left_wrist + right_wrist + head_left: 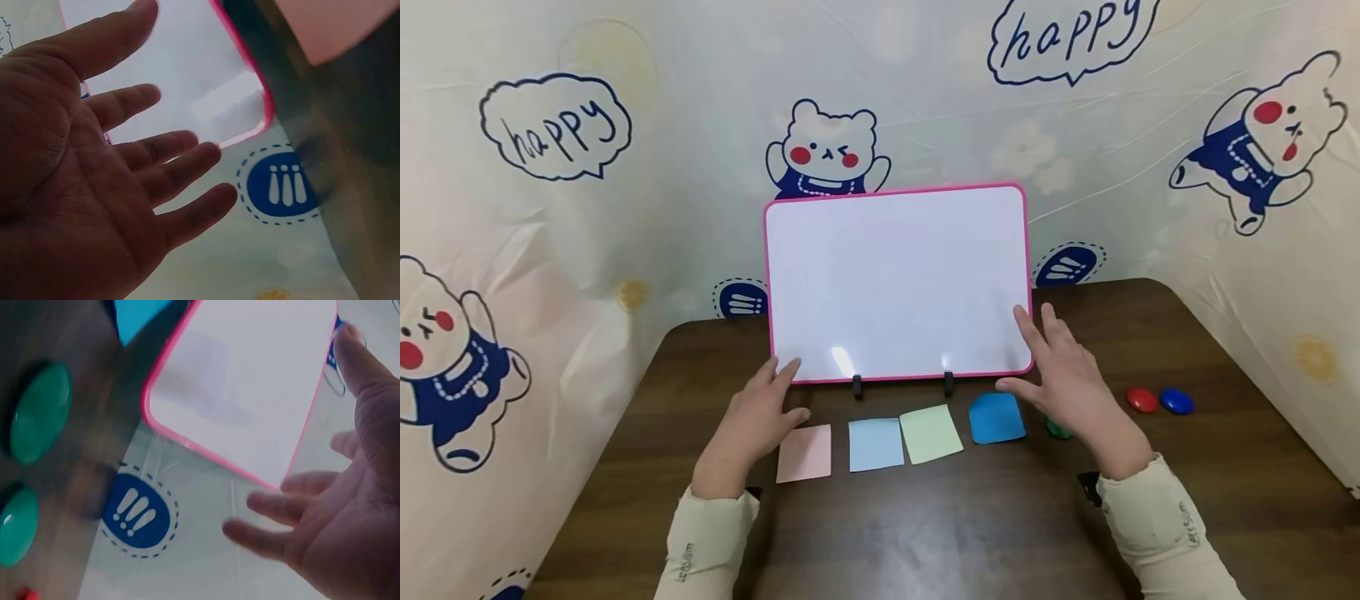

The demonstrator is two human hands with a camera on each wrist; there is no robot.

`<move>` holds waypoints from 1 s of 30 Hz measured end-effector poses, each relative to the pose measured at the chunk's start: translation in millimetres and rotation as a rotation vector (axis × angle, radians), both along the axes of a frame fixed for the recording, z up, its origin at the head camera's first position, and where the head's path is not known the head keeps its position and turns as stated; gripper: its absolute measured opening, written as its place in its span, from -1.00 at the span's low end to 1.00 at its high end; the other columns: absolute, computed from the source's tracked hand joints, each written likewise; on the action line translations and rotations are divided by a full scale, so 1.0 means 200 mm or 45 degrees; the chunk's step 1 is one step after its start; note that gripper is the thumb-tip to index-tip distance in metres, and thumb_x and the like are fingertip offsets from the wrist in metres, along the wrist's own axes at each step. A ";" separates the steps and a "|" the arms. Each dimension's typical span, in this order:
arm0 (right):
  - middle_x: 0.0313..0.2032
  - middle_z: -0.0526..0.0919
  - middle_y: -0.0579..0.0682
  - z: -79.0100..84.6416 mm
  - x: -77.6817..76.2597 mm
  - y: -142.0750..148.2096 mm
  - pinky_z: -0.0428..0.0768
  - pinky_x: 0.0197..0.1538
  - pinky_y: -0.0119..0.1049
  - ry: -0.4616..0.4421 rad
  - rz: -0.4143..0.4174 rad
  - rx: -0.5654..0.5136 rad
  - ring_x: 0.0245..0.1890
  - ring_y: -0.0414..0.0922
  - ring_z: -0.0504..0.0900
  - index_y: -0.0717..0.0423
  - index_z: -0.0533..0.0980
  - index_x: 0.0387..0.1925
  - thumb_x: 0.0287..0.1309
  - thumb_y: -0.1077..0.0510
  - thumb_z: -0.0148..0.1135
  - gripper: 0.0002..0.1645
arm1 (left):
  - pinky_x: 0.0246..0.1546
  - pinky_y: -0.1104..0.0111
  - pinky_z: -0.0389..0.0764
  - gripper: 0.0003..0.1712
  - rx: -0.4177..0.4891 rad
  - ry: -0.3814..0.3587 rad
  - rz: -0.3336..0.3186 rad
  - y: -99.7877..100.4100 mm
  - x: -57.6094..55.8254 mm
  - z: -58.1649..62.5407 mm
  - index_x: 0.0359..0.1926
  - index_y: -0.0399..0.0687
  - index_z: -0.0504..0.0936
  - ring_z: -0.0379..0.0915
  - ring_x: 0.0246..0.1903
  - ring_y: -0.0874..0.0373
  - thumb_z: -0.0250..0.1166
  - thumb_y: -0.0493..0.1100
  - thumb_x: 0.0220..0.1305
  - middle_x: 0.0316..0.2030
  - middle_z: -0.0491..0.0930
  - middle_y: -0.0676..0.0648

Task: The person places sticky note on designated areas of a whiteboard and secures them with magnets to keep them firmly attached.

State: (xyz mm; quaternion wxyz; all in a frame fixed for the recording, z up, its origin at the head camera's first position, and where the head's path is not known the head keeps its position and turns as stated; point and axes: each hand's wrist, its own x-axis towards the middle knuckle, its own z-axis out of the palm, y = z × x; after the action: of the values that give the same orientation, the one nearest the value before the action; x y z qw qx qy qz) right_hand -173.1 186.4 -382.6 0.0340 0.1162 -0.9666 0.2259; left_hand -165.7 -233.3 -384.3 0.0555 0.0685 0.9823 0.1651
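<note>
whiteboard (898, 283) blocking rear, free tabletop (940, 537) in front

The head view looks forward and down from above and behind the left grip (756, 421) and right grip (1067, 382), far enough back to take in the whole whiteboard (898, 283) beyond them. Each wrist view looks from close by the palm side of its own grip, turned sideways, and shares with the head view the whiteboard's lower corner nearest that grip.

Left grip (757, 423) and right grip (1069, 382) splayed
</note>
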 end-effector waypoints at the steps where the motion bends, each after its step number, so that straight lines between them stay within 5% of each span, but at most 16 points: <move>1: 0.56 -0.24 0.33 0.01 0.00 0.02 0.07 0.25 0.52 -0.030 0.011 -0.018 0.49 0.41 -0.12 -0.08 -0.22 0.63 0.19 -0.22 0.38 0.27 | 0.22 -0.38 0.16 -0.12 0.003 -0.029 0.005 -0.02 0.00 -0.01 0.55 -0.11 0.19 0.02 0.41 -0.43 0.38 -0.09 0.31 0.51 -0.01 -0.39; 6: 0.43 0.25 0.33 0.05 -0.01 0.10 0.34 0.22 0.36 -0.154 0.013 -0.096 0.37 0.32 0.27 0.17 0.15 0.54 0.29 -0.09 0.36 -0.03 | 0.19 -0.27 0.34 -0.31 0.020 -0.172 0.023 -0.08 0.03 -0.03 0.39 -0.19 0.43 0.30 0.27 -0.34 0.40 -0.20 0.28 0.34 0.31 -0.36; 11: 0.00 0.62 0.24 0.03 0.00 0.18 0.61 -0.01 0.11 -0.317 0.055 -0.085 -0.07 0.14 0.58 0.32 0.36 0.38 0.29 -0.07 0.36 -0.19 | 0.14 -0.19 0.45 -0.48 0.022 -0.265 0.011 -0.09 0.03 -0.06 0.25 -0.21 0.56 0.47 0.05 -0.17 0.39 -0.25 0.27 0.14 0.49 -0.25; 14: -0.15 0.65 0.12 -0.01 -0.01 0.21 0.64 -0.07 0.05 -0.428 0.100 -0.044 -0.20 0.02 0.57 0.38 0.37 0.35 0.25 -0.08 0.39 -0.15 | 0.11 -0.14 0.48 -0.57 0.014 -0.282 -0.014 -0.09 0.03 -0.07 0.16 -0.23 0.61 0.48 -0.05 -0.10 0.36 -0.28 0.26 0.05 0.53 -0.21; 21: 0.01 0.64 0.28 -0.09 -0.02 0.24 0.56 0.03 0.21 -0.580 0.144 0.048 -0.05 0.15 0.59 0.38 0.52 0.16 0.19 0.04 0.45 -0.36 | -0.08 -0.01 0.57 -0.72 -0.013 -0.333 0.023 -0.08 0.00 -0.11 -0.06 -0.22 0.61 0.44 -0.25 -0.02 0.41 -0.28 0.22 -0.24 0.55 -0.11; 30: -0.24 0.61 0.09 -0.15 -0.02 0.23 0.59 -0.09 0.06 -0.578 0.130 0.137 -0.27 0.04 0.50 0.33 0.55 -0.05 0.09 0.19 0.50 -0.55 | -0.23 0.09 0.57 -0.83 -0.024 -0.359 0.051 -0.06 -0.01 -0.12 -0.19 -0.14 0.60 0.44 -0.34 0.01 0.40 -0.28 0.23 -0.37 0.53 -0.06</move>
State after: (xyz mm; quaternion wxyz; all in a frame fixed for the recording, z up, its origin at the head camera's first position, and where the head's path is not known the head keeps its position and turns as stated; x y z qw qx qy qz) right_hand -177.0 231.7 -413.3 -0.2021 0.1127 -0.9529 0.1960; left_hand -167.8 -246.2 -408.8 0.1904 0.0247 0.9674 0.1649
